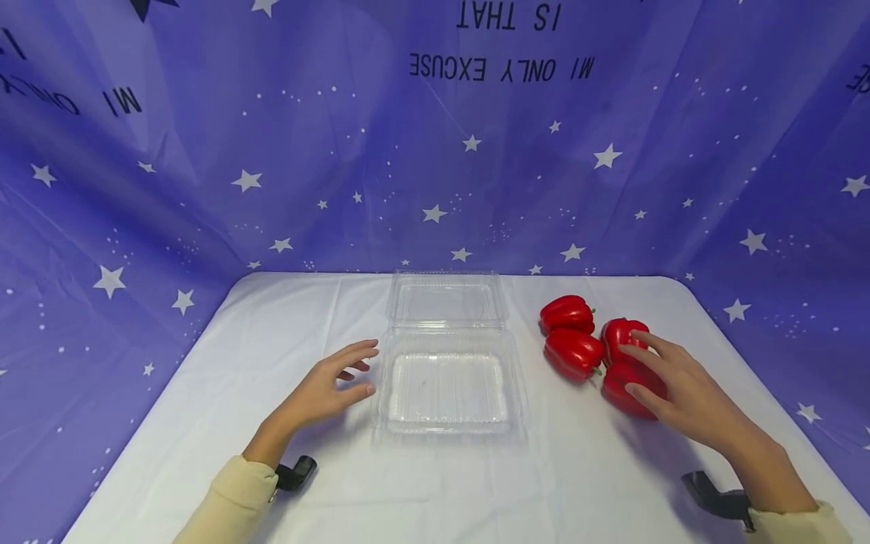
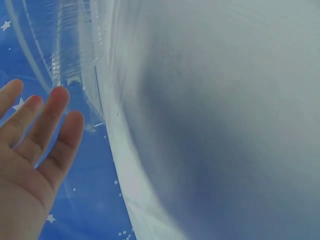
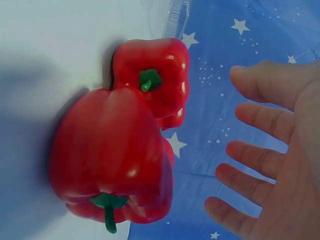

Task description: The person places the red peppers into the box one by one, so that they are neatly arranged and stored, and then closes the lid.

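Note:
A clear plastic clamshell box (image 1: 448, 389) lies unfolded mid-table, its lid (image 1: 447, 302) on the far side. Just left of the box, my left hand (image 1: 333, 381) holds nothing; its fingers are spread toward the box wall in the left wrist view. On the right are several red bell peppers (image 1: 574, 353) with green stems, grouped close together. My right hand (image 1: 686, 389) hovers over the nearest bell pepper (image 3: 107, 155), partly covering it in the head view. In the right wrist view its fingers (image 3: 257, 160) are extended and apart from the peppers.
A white cloth (image 1: 448, 491) covers the table. Behind and at both sides hangs a purple-blue curtain (image 1: 381, 151) with white stars and printed words. Black wrist mounts (image 1: 297, 474) stick out near both beige sleeves.

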`<act>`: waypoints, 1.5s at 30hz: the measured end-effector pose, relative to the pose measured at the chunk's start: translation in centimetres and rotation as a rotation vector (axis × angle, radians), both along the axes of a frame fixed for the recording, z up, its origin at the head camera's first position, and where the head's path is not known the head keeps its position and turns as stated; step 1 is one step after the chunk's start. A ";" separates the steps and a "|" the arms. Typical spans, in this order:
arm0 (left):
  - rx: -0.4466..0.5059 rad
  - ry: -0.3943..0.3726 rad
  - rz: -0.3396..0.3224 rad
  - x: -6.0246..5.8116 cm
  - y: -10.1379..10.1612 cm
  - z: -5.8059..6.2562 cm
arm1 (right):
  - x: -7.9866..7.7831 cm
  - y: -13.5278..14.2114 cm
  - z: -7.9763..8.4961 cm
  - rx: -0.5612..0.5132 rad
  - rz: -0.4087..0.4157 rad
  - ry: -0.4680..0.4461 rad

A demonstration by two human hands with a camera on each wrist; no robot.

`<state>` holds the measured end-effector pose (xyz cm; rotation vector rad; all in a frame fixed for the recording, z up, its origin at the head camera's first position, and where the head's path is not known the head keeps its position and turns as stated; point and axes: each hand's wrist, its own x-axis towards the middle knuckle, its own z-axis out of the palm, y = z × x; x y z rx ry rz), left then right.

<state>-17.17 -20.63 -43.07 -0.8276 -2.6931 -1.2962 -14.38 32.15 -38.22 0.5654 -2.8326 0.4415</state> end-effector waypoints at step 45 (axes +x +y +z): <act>0.129 -0.164 -0.081 -0.9 1.0 -0.6 | -4.3 -3.9 -0.9 0.069 0.024 -0.147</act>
